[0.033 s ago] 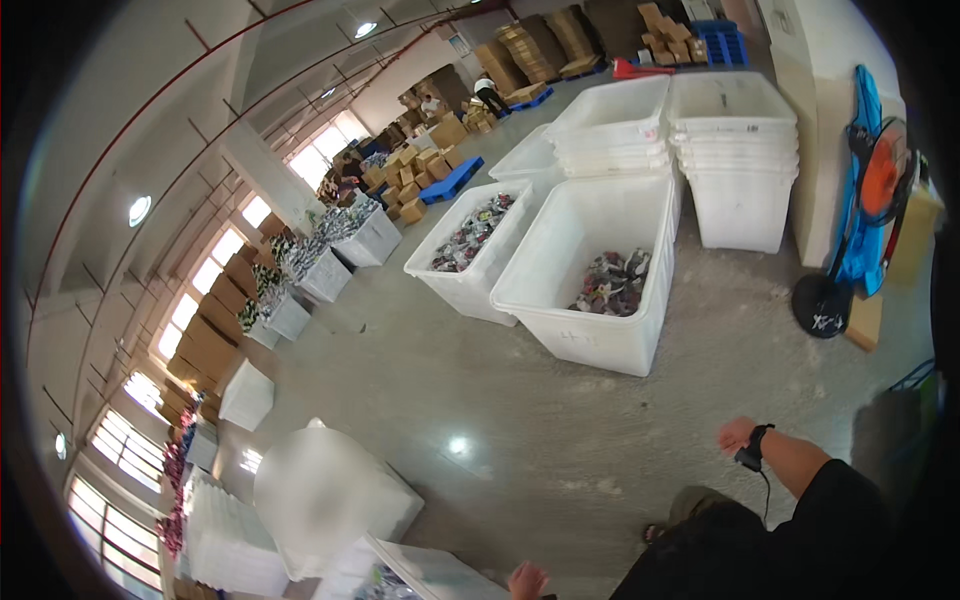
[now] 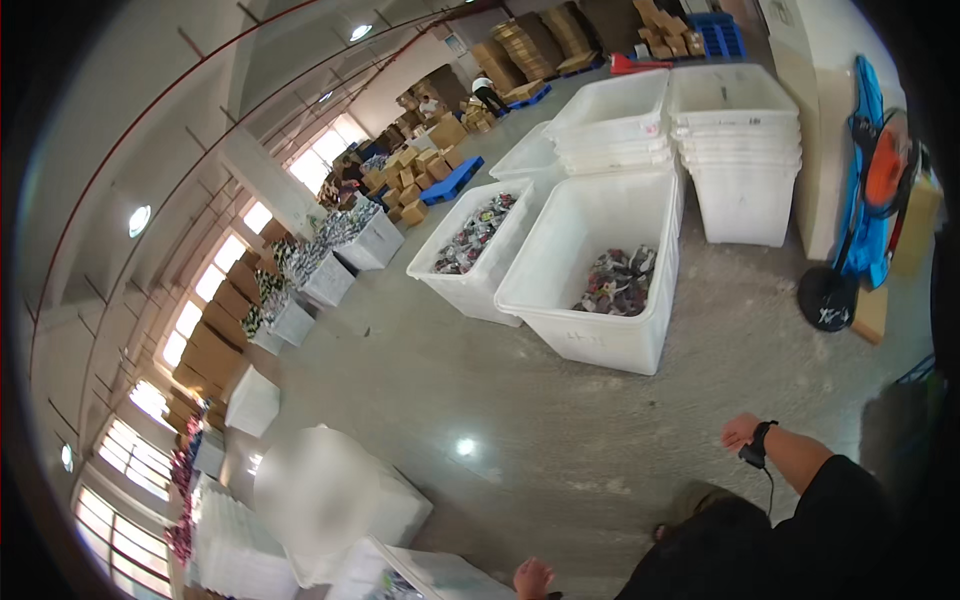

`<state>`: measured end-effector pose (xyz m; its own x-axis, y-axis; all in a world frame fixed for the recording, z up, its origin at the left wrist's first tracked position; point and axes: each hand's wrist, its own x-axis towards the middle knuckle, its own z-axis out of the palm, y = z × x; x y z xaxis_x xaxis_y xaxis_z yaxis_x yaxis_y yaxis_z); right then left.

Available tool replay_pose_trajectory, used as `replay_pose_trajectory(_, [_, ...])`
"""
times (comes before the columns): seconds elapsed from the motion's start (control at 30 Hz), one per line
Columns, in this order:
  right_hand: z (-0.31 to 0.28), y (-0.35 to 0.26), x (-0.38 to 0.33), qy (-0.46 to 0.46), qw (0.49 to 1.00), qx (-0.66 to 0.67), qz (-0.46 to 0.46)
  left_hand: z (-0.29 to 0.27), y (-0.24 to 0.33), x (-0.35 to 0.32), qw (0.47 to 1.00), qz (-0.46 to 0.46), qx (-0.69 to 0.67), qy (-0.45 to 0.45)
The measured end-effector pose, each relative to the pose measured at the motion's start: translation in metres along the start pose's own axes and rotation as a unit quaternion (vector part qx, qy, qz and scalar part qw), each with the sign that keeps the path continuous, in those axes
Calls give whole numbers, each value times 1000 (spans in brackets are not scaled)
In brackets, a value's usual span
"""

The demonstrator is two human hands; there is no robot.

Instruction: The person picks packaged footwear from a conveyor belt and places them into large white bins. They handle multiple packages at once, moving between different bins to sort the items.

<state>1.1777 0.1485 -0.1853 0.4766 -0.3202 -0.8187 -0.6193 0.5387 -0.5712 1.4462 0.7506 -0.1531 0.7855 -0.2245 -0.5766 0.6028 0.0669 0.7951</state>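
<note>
My right hand [image 2: 742, 431] hangs over the grey floor at the lower right, its fingers curled in, with nothing showing in it. A black band with a small device and a cable [image 2: 757, 447] is strapped round that wrist. At the bottom edge my left hand [image 2: 533, 578] is closed too, with nothing seen in it. It is nearest to a white bin [image 2: 455, 572] that is partly cut off, with some packaged goods inside. Farther ahead stands a large white bin [image 2: 590, 335] with a low heap of small dark and reddish packets [image 2: 618, 285]. Neither hand touches a bin.
Another filled white bin [image 2: 465, 290] and stacked white bins [image 2: 740, 190] stand ahead. At the right, an orange-and-blue item [image 2: 880, 180] leans by the wall. Cartons [image 2: 410, 178], blue pallets [image 2: 452, 180] and people lie farther back. A blurred patch covers part of the lower left.
The view has shifted slightly, so the bins sit a little farther right in the picture. Both my hands stay closed, nearly where they were.
</note>
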Motion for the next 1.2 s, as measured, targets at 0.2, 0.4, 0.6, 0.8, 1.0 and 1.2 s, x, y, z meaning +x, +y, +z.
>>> replay_pose_trajectory(0.2, [71,-75,102,3,999,36,-2,74,87,75,996,-41,79,24])
replay_pose_trajectory(0.4, [124,-157,201,-46,996,38,-64,83,105,90,977,-185,73,76])
replay_pose_trajectory(0.6, [161,-255,281,-14,983,169,-71,80,149,133,945,-283,109,121])
replay_pose_trajectory(0.8, [210,-297,307,96,892,438,63,92,199,212,931,-313,147,113])
replay_pose_trajectory(1.0, [248,-288,258,189,828,519,103,91,283,393,905,-339,250,53])
replay_pose_trajectory(1.2, [245,-313,300,272,590,759,-41,258,396,612,780,-261,565,-66])
